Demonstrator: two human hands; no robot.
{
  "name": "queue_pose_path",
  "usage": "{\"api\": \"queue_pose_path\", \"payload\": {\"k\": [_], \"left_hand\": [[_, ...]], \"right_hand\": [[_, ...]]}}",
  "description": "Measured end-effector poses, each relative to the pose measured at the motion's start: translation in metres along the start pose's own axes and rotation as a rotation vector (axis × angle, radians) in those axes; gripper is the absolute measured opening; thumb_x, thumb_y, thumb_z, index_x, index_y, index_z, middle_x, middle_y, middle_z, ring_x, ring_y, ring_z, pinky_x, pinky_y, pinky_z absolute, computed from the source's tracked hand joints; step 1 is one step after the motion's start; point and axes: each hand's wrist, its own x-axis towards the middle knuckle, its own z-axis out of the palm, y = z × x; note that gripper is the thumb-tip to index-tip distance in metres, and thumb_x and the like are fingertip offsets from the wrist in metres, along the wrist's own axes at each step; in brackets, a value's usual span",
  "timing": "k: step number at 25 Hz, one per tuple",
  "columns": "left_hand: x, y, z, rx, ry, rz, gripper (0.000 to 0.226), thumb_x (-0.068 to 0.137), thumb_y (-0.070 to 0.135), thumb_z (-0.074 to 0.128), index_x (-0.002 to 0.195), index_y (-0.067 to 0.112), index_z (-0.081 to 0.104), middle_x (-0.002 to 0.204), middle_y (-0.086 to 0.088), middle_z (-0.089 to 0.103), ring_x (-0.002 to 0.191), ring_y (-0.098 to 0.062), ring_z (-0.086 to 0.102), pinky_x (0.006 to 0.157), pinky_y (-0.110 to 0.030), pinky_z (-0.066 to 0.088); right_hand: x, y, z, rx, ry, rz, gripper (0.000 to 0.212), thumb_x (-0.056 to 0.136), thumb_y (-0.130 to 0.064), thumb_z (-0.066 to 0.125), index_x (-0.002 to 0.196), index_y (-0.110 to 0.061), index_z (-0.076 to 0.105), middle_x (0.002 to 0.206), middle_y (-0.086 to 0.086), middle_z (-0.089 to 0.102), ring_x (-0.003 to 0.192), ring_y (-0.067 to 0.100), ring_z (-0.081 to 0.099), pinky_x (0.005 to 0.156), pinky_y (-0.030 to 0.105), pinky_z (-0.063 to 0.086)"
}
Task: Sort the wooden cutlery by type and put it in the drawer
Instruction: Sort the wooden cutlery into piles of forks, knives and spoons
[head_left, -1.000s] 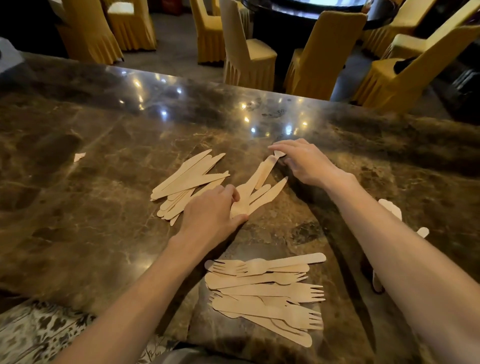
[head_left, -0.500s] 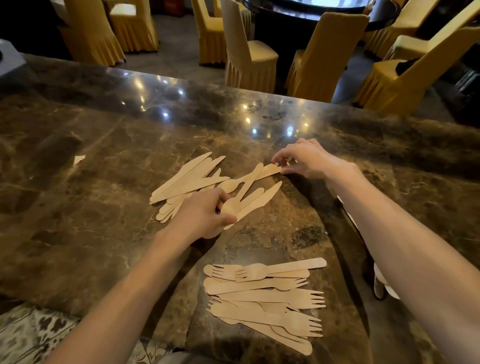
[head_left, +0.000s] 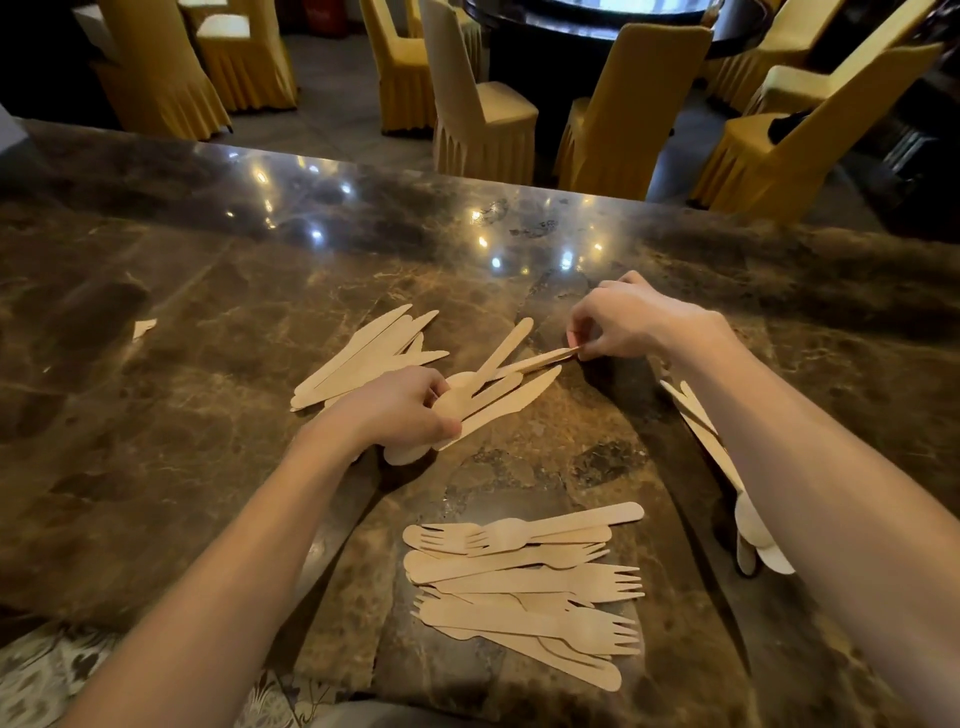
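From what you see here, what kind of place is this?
Probably a restaurant banquet hall: yellow-covered chairs surround a large dark round table, and a long polished marble counter stands in front.

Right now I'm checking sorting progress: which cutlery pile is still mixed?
The middle pile between the hands: it shows spoons and knives crossed together. The left pile looks all knives, the near pile all forks.

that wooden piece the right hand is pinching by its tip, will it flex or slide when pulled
The piece looks thin and flat, so it probably stays fairly stiff yet could snap if bent hard. The right hand lifts it by one end alone, suggesting it is light. On the glossy marble counter it likely slides easily.
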Motion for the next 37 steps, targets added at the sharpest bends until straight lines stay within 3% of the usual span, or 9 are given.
{"api": "queue_pose_path", "payload": {"k": [5, 8, 11, 17, 21, 24, 27, 31, 37], "left_hand": [[-0.007, -0.004, -0.014, -0.116, 0.069, 0.070, 0.021, 0.079, 0.029, 0.071, 0.097, 0.028, 0.060, 0.095, 0.008, 0.056, 0.086, -0.011, 0.053, 0.068, -0.027, 0.043], [-0.016, 0.002, -0.023, -0.255, 0.106, 0.130, 0.019, 0.078, 0.026, 0.072, 0.094, 0.031, 0.061, 0.100, 0.006, 0.058, 0.092, -0.013, 0.053, 0.076, -0.032, 0.044], [-0.020, 0.021, -0.024, -0.350, 0.116, 0.213, 0.029, 0.075, 0.024, 0.074, 0.101, 0.029, 0.062, 0.101, 0.005, 0.062, 0.095, -0.013, 0.056, 0.081, -0.035, 0.045], [0.005, 0.095, 0.020, -0.334, 0.020, 0.441, 0.057, 0.076, 0.023, 0.073, 0.127, 0.029, 0.049, 0.091, 0.008, 0.066, 0.080, -0.003, 0.064, 0.069, -0.025, 0.050], [0.024, 0.143, 0.065, -0.359, -0.028, 0.562, 0.060, 0.079, 0.021, 0.072, 0.130, 0.035, 0.044, 0.091, 0.009, 0.065, 0.072, 0.003, 0.064, 0.054, -0.012, 0.049], [0.032, 0.161, 0.095, -0.329, -0.037, 0.551, 0.047, 0.080, 0.025, 0.071, 0.121, 0.035, 0.051, 0.094, 0.009, 0.061, 0.074, -0.002, 0.063, 0.049, -0.009, 0.045], [0.038, 0.164, 0.115, -0.248, -0.092, 0.579, 0.042, 0.078, 0.030, 0.072, 0.116, 0.034, 0.053, 0.090, 0.009, 0.062, 0.076, -0.001, 0.061, 0.056, -0.013, 0.043], [0.039, 0.163, 0.127, -0.058, -0.020, 0.622, 0.048, 0.074, 0.040, 0.074, 0.117, 0.031, 0.055, 0.083, 0.014, 0.054, 0.073, -0.001, 0.054, 0.059, -0.017, 0.039], [0.036, 0.164, 0.128, 0.264, 0.118, 0.738, 0.039, 0.086, 0.052, 0.054, 0.119, 0.032, 0.057, 0.095, 0.004, 0.065, 0.082, -0.014, 0.060, 0.066, -0.025, 0.044]], "right_hand": [[-0.024, -0.007, -0.004, 0.312, 0.001, 0.094, 0.016, 0.080, -0.022, 0.072, 0.084, -0.035, 0.064, 0.081, -0.016, 0.061, 0.083, 0.006, 0.061, 0.076, 0.023, 0.051], [-0.055, 0.002, -0.014, 0.458, 0.169, 0.291, 0.015, 0.076, -0.023, 0.076, 0.079, -0.034, 0.066, 0.080, -0.011, 0.064, 0.077, 0.008, 0.062, 0.059, 0.018, 0.051], [-0.113, 0.017, -0.012, 0.663, 0.355, 0.510, 0.026, 0.070, -0.026, 0.080, 0.092, -0.030, 0.066, 0.080, -0.011, 0.062, 0.074, 0.005, 0.060, 0.056, 0.016, 0.043], [-0.204, 0.019, 0.027, 0.757, 0.410, 0.921, 0.027, 0.069, -0.032, 0.081, 0.087, -0.026, 0.062, 0.082, -0.009, 0.062, 0.076, 0.004, 0.057, 0.053, 0.020, 0.038], [-0.226, 0.002, 0.048, 0.723, 0.573, 0.939, 0.020, 0.070, -0.036, 0.080, 0.083, -0.026, 0.068, 0.074, -0.018, 0.061, 0.068, -0.002, 0.056, 0.053, 0.013, 0.037], [-0.226, -0.011, 0.059, 0.674, 0.618, 0.926, 0.021, 0.071, -0.040, 0.078, 0.085, -0.026, 0.071, 0.077, -0.014, 0.064, 0.073, 0.002, 0.059, 0.064, 0.019, 0.046], [-0.227, -0.019, 0.066, 0.627, 0.615, 0.885, 0.019, 0.072, -0.046, 0.075, 0.083, -0.031, 0.071, 0.077, -0.012, 0.066, 0.073, 0.002, 0.060, 0.066, 0.024, 0.050], [-0.235, -0.019, 0.069, 0.645, 0.640, 0.844, 0.017, 0.073, -0.048, 0.073, 0.083, -0.034, 0.073, 0.072, -0.022, 0.061, 0.068, -0.003, 0.055, 0.057, 0.015, 0.039], [-0.237, -0.022, 0.072, 0.673, 0.673, 0.789, 0.016, 0.073, -0.047, 0.074, 0.083, -0.034, 0.073, 0.070, -0.020, 0.063, 0.065, -0.002, 0.056, 0.058, 0.017, 0.040]]}}
